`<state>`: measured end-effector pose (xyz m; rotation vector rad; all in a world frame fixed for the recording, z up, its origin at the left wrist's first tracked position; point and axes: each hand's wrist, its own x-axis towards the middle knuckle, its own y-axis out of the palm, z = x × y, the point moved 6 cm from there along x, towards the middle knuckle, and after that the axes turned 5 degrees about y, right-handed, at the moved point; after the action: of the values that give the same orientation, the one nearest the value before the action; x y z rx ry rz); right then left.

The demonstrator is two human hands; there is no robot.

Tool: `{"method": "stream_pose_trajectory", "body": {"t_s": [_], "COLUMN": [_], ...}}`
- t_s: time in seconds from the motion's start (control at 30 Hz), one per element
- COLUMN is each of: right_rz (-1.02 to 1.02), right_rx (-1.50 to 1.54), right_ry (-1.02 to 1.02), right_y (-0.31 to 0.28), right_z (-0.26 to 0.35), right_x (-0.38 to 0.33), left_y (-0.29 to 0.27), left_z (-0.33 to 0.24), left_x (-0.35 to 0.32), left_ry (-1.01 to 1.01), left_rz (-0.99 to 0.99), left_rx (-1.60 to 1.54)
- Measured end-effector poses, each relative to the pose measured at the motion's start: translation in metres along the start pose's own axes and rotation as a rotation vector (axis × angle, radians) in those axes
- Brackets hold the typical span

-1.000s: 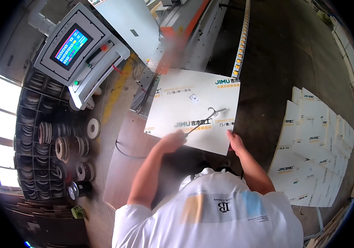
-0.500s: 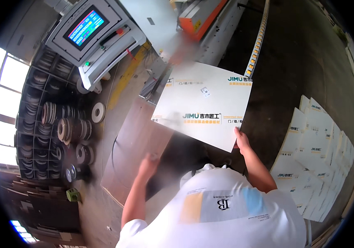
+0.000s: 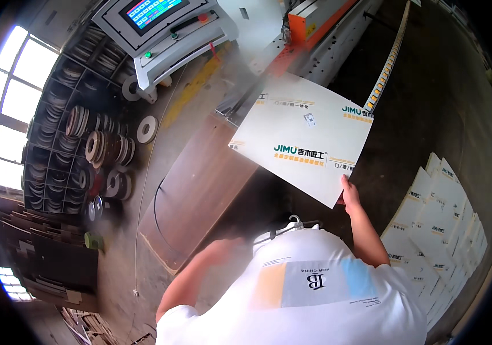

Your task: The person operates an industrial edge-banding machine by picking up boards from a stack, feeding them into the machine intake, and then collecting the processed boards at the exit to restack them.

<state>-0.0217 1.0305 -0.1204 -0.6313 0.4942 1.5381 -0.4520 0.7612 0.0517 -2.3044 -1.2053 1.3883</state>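
A white rectangular panel (image 3: 292,132) with printed lettering and a small square label lies tilted in front of me. Its far edge reaches the machine's feed bed. My right hand (image 3: 347,194) grips the near right corner, thumb on top and the other fingers underneath. Close to my chest is my left hand (image 3: 230,248), smeared by motion and apart from the panel. Its fingers cannot be made out. Beside that arm stands a brown wooden board surface (image 3: 194,184) with a dark cable lying over it.
At upper left stands a control console (image 3: 171,34) with a lit screen. An orange-and-white machine (image 3: 315,29) extends away, with a roller rail (image 3: 388,63) to its right. Stacked white panels (image 3: 435,230) lie at right. Racked edge-band rolls (image 3: 99,146) line the left.
My left hand has drawn back from over the brown board toward my chest. My right hand keeps its grip on the panel's corner. The whole view has shifted.
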Motion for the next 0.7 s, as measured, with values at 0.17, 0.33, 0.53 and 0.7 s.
{"method": "stream_pose_trajectory", "body": {"t_s": [0.17, 0.33, 0.53, 0.7], "right_rz": [0.013, -0.035, 0.005, 0.027], "right_rx": [0.049, 0.019, 0.088, 0.135], "right_ry": [0.074, 0.202, 0.141, 0.16], "right_y": [0.004, 0.014, 0.042, 0.051], "right_z": [0.008, -0.002, 0.028, 0.043], "right_x": [-0.034, -0.054, -0.069, -0.072], "left_y": [-0.047, -0.057, -0.077, -0.082], "left_z": [0.096, 0.138, 0.073, 0.01], "left_x": [0.005, 0.033, 0.147, 0.192], "left_ry": [-0.451, -0.371, -0.206, 0.062], "left_rz": [-0.593, -0.739, -0.74, -0.294], "left_rx": [-0.206, -1.022, -1.327, -1.159]}}
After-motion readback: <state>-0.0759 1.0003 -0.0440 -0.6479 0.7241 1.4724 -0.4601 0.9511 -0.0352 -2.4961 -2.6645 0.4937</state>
